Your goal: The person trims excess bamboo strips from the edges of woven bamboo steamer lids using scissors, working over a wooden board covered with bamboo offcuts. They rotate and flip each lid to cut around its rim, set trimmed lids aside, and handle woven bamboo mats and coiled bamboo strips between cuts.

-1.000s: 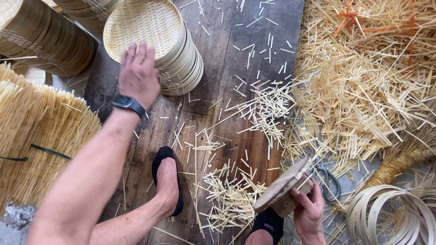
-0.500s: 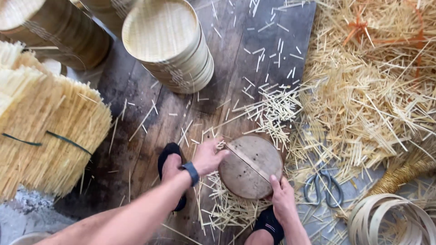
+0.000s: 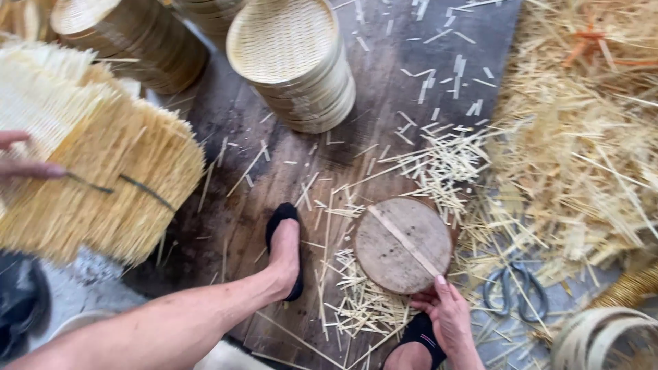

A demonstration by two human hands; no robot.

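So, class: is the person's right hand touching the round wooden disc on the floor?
Touching. The head view shows the right hand with its fingertips resting on the lower edge of the round wooden disc, with no gap visible.

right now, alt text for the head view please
A person's right hand rests its fingers on the edge of a round wooden disc lying on dark floorboards littered with pale bamboo slivers, while the left hand touches a bound bundle of woven bamboo mats. Stacked round woven bamboo trays stand beyond.
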